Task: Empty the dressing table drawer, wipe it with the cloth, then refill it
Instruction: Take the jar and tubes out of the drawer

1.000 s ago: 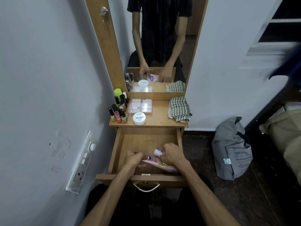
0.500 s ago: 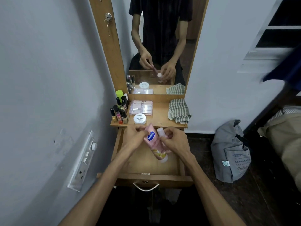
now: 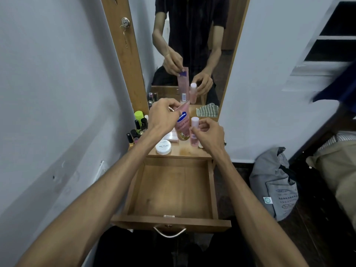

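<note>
The left hand [image 3: 163,116] pinches a flat pink Vaseline tube [image 3: 182,125] by its crimped end; the right hand [image 3: 209,134] grips a small pink bottle [image 3: 194,132] above the bare wooden drawer [image 3: 171,191].

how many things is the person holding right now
2: a pink tube pinched at its top by the left hand, and a small pink bottle in the right hand, both above the tabletop.

The wooden counter [image 3: 181,151] is carrying a white nail-polish jar [image 3: 163,147] at its front edge, a cluster of small nail-polish bottles [image 3: 137,130] along its left side, and a clear compartment box [image 3: 169,136] sitting behind the jar. The open drawer [image 3: 173,191] below is lying bare.
</note>
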Motion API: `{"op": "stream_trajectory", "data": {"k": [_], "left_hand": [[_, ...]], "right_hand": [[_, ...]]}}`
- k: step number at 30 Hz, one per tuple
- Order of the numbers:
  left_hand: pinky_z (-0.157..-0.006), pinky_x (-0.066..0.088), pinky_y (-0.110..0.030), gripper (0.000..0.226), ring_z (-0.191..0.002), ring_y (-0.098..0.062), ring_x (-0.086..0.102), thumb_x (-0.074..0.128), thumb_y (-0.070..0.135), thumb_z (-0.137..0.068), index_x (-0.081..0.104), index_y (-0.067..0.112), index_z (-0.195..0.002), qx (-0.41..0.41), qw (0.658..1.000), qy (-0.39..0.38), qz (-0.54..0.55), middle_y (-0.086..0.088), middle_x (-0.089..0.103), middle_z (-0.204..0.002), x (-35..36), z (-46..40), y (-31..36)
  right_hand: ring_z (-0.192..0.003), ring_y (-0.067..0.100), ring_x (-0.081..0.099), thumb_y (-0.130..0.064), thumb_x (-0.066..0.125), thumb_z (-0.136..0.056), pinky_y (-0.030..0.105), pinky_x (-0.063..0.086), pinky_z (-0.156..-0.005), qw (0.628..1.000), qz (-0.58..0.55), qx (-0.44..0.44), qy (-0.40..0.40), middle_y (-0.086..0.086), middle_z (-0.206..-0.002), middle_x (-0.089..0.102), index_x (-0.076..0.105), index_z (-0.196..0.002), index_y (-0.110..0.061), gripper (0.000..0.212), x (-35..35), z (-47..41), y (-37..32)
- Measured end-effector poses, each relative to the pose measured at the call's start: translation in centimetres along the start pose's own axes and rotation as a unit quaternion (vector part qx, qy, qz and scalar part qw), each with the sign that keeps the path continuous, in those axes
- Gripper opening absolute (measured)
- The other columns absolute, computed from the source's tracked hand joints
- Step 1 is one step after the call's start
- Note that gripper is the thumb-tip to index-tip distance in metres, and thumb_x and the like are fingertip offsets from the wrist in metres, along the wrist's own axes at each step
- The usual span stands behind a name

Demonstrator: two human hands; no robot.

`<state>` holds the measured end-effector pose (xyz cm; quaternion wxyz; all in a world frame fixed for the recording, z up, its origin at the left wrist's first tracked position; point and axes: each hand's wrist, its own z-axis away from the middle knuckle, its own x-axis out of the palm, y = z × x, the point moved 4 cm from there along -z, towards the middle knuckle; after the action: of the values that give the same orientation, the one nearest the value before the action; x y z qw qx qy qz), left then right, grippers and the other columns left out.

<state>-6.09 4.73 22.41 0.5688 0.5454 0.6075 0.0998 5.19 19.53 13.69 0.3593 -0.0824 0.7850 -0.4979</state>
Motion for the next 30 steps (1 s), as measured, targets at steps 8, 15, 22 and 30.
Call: {"op": "stream_trajectory", "data": {"k": [8, 15, 22, 30], "left_hand": [[-0.072, 0.06, -0.037, 0.022, -0.08, -0.015, 0.068, 0.07, 0.012, -0.08, 0.08, 0.023, -0.096, 0.015, 0.997, 0.004, -0.073, 0.003, 0.077, -0.095, 3.0, -3.9, -0.6], [-0.074, 0.062, -0.035, 0.025, -0.089, -0.016, 0.069, 0.072, 0.014, -0.086, 0.077, 0.015, -0.11, 0.041, 0.995, -0.004, -0.087, -0.006, 0.076, -0.107, 4.8, -6.2, -1.8], [-0.079, 0.062, -0.041, 0.027, -0.097, -0.021, 0.07, 0.067, 0.009, -0.086, 0.076, 0.017, -0.11, 0.056, 0.992, -0.03, -0.108, -0.004, 0.076, -0.108, 5.5, -7.9, -1.4], [-0.087, 0.059, -0.042, 0.036, -0.107, -0.023, 0.067, 0.065, 0.013, -0.085, 0.071, 0.015, -0.12, 0.084, 0.987, -0.058, -0.127, -0.005, 0.072, -0.12, 5.9, -7.4, -1.3]], "right_hand": [[-0.074, 0.001, 0.062, -0.033, 0.081, -0.08, 0.018, 0.051, -0.065, 1.0, 0.023, -0.001, -0.003, -0.011, -0.082, 0.067, 0.071, -0.096, -0.018, 0.024, 1.7, -2.3, 0.6], [-0.077, 0.003, 0.065, -0.031, 0.081, -0.077, 0.031, 0.061, -0.074, 0.999, 0.022, -0.004, -0.029, -0.012, -0.084, 0.068, 0.073, -0.099, -0.019, 0.027, 3.6, -3.0, 2.0], [-0.075, -0.001, 0.064, -0.034, 0.08, -0.077, 0.031, 0.061, -0.075, 0.999, 0.022, -0.022, -0.02, -0.018, -0.081, 0.065, 0.073, -0.103, -0.02, 0.031, 4.2, -3.5, 2.0], [-0.08, 0.003, 0.065, -0.03, 0.084, -0.077, 0.02, 0.054, -0.074, 0.999, 0.008, -0.024, -0.036, -0.004, -0.101, 0.074, 0.07, -0.117, -0.014, 0.045, 3.8, -3.0, 2.3]]}}
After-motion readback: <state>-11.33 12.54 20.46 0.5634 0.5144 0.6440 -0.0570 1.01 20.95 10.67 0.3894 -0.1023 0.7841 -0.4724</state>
